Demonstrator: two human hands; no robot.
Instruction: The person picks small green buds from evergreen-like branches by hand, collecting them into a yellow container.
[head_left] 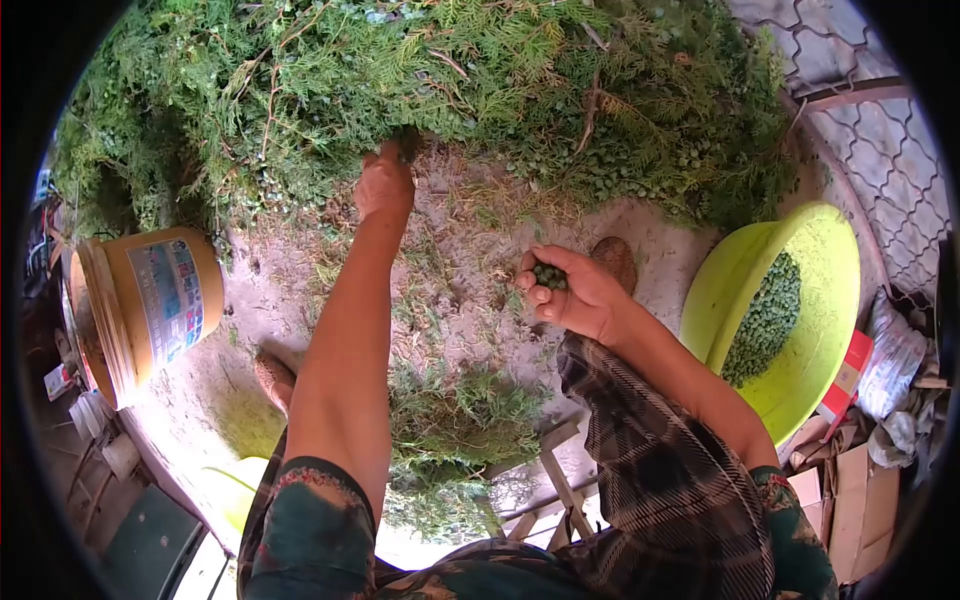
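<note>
My left hand (385, 185) reaches forward to the near edge of a big heap of green conifer branches (450, 70). Its fingertips disappear among the foliage, so what they touch is hidden. Closer to my body, my right hand (572, 290) is palm up with curled fingers, cupping several small green conifer cones (549, 276). To the right of that hand, a tilted lime-green basin (828, 330) holds a mass of similar little cones (768, 320).
A yellow-orange bucket (205, 290) with a printed label stands at left. Cut sprigs (460, 410) lie between my legs, near a wooden stool frame (560, 485). Cardboard (860, 500) and plastic bags (893, 350) are at right, below a wire-mesh panel (880, 150).
</note>
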